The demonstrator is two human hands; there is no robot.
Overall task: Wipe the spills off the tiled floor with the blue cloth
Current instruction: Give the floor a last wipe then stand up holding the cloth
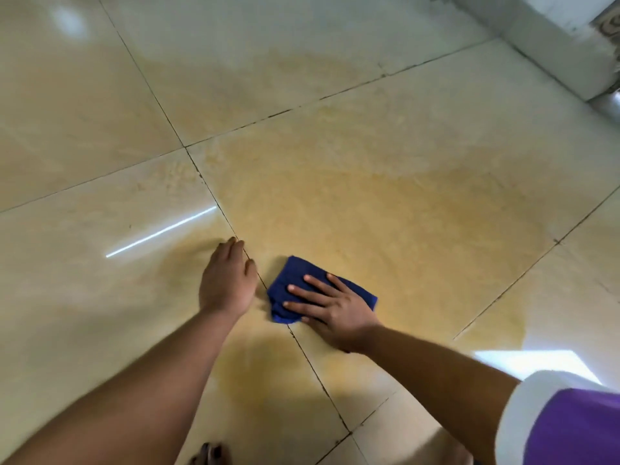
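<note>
Cloth: one blue cloth (295, 280), bunched into a wad, lies on the tiled floor (84, 112) at about 6 o'clock from frame centre, just right of a dark grout line.
Right hand: the right hand (330, 305) lies flat on the cloth, palm down, fingers spread apart and pressing, not clamped round it.
Left hand: the left hand (226, 280) rests on the floor just beside the cloth at its 9 o'clock, not touching it; fingers together, nothing held, seemingly bracing.
Spill: a broad yellowish film (419, 223) spreads from the cloth toward 12 and 3 o'clock across several tiles; a second patch (268, 374) sits at 6 o'clock of the hands.
Progress (judgement): early to middle. The stain covers most of the central tiles; only the far tiles at 10 and 11 o'clock look clean and glossy.
Remaining (judgement): almost all the tinted area, grout joints included.
Count: cloths 1; hands 2; stained patches 2, possibly joined; one foot's toes (209, 454) at the bottom edge.
</note>
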